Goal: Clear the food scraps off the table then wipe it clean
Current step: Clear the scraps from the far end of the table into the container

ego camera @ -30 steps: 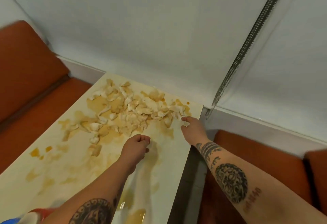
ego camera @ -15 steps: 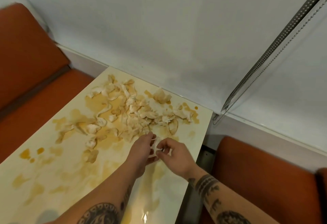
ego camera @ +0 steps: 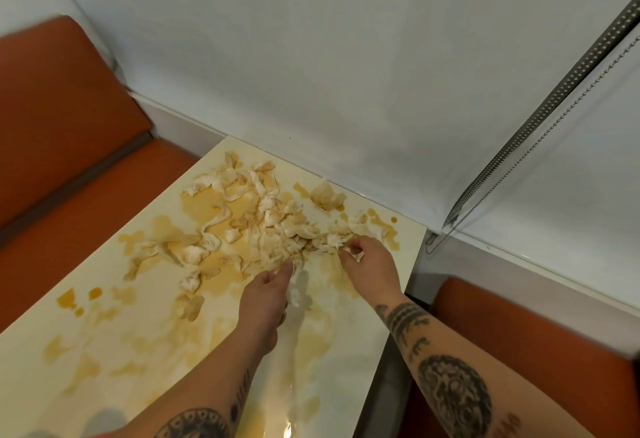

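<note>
A heap of pale, soggy food scraps [ego camera: 266,226] lies on the far half of the cream table [ego camera: 145,344], amid brown sauce smears [ego camera: 204,205]. My left hand [ego camera: 266,294] sits at the near edge of the heap, cupped round a small white wad of scraps [ego camera: 295,295] that shows under the palm. My right hand [ego camera: 369,263] is at the heap's right end, its fingers curled and pinching a white scrap [ego camera: 341,242]. One separate scrap [ego camera: 325,195] lies by the wall.
Orange bench seats stand left [ego camera: 69,167] and right [ego camera: 519,340] of the table. A white wall [ego camera: 311,74] closes the table's far end. A blind with a bead chain [ego camera: 519,160] hangs at the right. Sauce drops [ego camera: 74,299] dot the left side.
My hands met near the table's middle, where the right hand passed a scrap to the left. They have since parted, and my right hand has reached back to the heap's right end.
</note>
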`<state>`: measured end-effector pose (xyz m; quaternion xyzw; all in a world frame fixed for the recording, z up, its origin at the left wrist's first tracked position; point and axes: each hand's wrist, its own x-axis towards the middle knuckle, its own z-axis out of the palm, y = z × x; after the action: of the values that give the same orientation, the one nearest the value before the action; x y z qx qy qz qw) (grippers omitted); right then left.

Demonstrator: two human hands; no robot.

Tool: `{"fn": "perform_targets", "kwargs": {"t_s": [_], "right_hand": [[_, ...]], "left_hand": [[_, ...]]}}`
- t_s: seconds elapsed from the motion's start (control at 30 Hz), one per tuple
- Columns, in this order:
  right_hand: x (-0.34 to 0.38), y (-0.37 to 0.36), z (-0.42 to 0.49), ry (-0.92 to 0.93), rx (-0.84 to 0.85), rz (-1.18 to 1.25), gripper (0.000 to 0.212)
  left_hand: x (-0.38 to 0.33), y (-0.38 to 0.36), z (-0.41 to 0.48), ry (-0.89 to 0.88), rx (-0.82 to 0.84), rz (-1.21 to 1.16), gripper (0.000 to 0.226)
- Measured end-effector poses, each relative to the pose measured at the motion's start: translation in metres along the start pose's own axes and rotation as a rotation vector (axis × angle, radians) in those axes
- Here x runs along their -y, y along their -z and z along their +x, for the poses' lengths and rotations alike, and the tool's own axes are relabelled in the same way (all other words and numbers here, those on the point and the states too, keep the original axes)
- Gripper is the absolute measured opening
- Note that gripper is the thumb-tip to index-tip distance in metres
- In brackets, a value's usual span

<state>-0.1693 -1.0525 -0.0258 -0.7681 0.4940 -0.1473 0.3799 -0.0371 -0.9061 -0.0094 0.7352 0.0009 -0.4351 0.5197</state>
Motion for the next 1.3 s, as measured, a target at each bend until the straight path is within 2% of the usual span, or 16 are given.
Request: {"fn": "perform_targets", "kwargs": {"t_s": [0.1,0.17,0.23,0.3,0.4,0.5,0.63,0.7,0.8,0.87,1.0,1.17,1.3], "right_hand": [[-0.007,-0.021,0.017,0.04,0.154,-0.277,0.036],[-0.01,-0.035,0.017,0.05,0.171,-0.411,0.026],[-0.013,-0.042,0.008,0.037,0.138,-0.407,0.016],[-0.013,-0.045,-0.006,0.032,0.134,-0.313,0.014],[-0.001,-0.043,-0.032,0.074,0.169,-0.052,0.005],[0.022,-0.033,-0.06,0.106,0.19,0.158,0.019],[0.051,-0.019,-0.086,0.092,0.317,0.396,0.018],[0.058,-0.017,-0.097,0.083,0.38,0.456,0.013],[0.053,-0.015,-0.106,0.108,0.37,0.404,0.013],[0.046,-0.011,-0.108,0.081,0.357,0.374,0.017],[0.027,-0.004,-0.106,0.003,0.302,0.344,0.022],[-0.001,-0.008,-0.099,-0.099,0.187,0.354,0.018],[-0.011,-0.016,-0.092,-0.106,0.093,0.294,0.019]], "left_hand": [[0.003,0.009,0.0,0.015,-0.02,0.016,0.052],[0.005,0.014,0.0,0.022,-0.033,0.021,0.055],[0.006,0.019,-0.002,0.016,-0.053,0.027,0.048],[0.006,0.021,-0.004,0.005,-0.071,0.048,0.04],[0.005,0.021,-0.008,0.023,-0.113,0.057,0.041],[0.004,0.016,-0.015,0.129,-0.1,-0.046,0.042],[0.005,0.012,-0.024,0.3,0.094,-0.211,0.06],[0.007,0.011,-0.028,0.316,0.171,-0.231,0.06],[0.011,0.008,-0.035,0.231,0.155,-0.141,0.033],[0.014,0.01,-0.04,0.181,0.113,-0.05,0.027],[0.016,0.024,-0.045,0.138,-0.001,-0.08,0.021],[0.015,0.046,-0.049,0.102,-0.088,-0.24,0.029],[0.013,0.058,-0.053,0.08,-0.13,-0.313,0.031]]}}
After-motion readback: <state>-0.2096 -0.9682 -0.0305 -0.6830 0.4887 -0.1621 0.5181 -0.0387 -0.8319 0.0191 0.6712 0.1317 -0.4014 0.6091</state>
